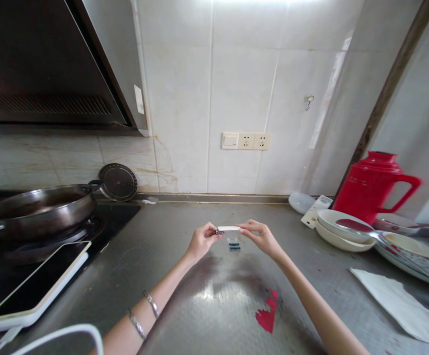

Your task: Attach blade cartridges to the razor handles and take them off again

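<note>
My left hand [200,241] and my right hand [260,235] meet over the middle of the counter, raised in front of me. Between their fingertips is a small flat white piece [229,229], held level by its two ends. At the left fingertips there is also a tiny dark, shiny bit [219,231], too small to name. Just below the white piece shows a small clear case [234,244] with dark bands; whether it touches the white piece I cannot tell. Both hands are closed in a pinch. Two silver bangles [136,323] circle my left forearm.
A pan [48,209] stands on the black stove at left, near a phone [39,286] with a white cable [70,329]. At right are a red thermos jug [365,185], stacked bowls [343,241], plates and a white paper sheet [399,303]. Red scraps [266,315] mark the metal counter.
</note>
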`<state>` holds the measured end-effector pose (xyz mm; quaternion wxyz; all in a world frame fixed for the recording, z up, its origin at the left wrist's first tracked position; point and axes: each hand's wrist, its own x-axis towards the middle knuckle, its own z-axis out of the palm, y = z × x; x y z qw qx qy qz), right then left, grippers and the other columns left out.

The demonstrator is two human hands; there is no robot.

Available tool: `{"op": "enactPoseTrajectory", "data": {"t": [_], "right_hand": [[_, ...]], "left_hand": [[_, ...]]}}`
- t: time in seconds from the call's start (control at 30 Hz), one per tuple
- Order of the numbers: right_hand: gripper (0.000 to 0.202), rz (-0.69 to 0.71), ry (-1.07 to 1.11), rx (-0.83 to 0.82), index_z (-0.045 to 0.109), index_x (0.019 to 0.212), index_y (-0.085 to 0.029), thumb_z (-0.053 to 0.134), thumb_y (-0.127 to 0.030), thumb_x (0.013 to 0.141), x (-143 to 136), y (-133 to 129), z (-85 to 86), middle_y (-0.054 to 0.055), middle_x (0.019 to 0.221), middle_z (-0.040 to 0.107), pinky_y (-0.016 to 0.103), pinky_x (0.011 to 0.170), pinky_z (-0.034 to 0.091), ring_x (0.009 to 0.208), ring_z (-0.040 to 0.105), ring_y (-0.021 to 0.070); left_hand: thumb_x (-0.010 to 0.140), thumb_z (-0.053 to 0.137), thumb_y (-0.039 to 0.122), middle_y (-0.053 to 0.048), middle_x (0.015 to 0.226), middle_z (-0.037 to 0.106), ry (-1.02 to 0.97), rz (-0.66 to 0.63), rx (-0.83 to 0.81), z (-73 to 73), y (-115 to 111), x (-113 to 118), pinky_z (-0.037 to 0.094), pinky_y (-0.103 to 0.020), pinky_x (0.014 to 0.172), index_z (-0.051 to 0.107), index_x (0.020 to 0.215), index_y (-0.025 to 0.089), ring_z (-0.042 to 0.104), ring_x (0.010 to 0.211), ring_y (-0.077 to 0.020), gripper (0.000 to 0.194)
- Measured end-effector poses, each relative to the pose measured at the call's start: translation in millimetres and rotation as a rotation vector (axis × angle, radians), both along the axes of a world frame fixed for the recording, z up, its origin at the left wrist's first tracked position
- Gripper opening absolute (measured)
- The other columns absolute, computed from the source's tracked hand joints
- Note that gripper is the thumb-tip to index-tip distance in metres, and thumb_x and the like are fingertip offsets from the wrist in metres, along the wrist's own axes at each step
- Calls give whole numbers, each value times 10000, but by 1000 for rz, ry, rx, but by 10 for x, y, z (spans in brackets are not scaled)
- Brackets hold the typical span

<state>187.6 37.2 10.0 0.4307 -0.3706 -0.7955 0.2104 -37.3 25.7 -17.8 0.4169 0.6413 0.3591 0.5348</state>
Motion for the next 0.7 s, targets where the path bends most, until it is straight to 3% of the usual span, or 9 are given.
{"op": "enactPoseTrajectory", "data": {"t": [0.13,0.3,0.5,0.6,0.7], "right_hand": [[356,-50,36,12,693,964,-191,520,-451,794,9,-10,15,51,759,613,251,656,417,705,559,157],[337,3,22,25,689,975,-198,524,-432,797,16,-6,26,45,757,617,244,661,418,710,564,152],[357,-163,-16,48,702,934,-190,518,-458,786,116,133,-140,51,735,630,243,620,414,654,560,148],[368,-245,13,39,686,969,-193,501,-455,790,114,184,-208,59,768,644,259,635,421,673,561,159],[374,-236,63,4,661,1013,-181,479,-425,797,48,198,-234,76,853,653,282,674,431,761,569,181]], "left_hand": [[689,655,278,-53,787,681,-8,2,-3,5,18,-14,452,-246,690,516,714,155,629,781,-166,188],[689,655,287,-57,802,685,-15,9,-10,11,26,-19,452,-242,670,520,724,154,630,780,-165,193],[692,651,309,-73,809,688,-55,-20,-26,87,-22,9,459,-250,653,499,735,153,632,781,-171,223],[708,628,321,-51,737,674,-67,7,-10,91,-27,21,453,-244,608,473,738,155,621,638,-134,229],[739,577,350,0,646,633,-88,45,-26,45,-13,39,379,-199,460,424,766,169,508,428,-69,238]]}}
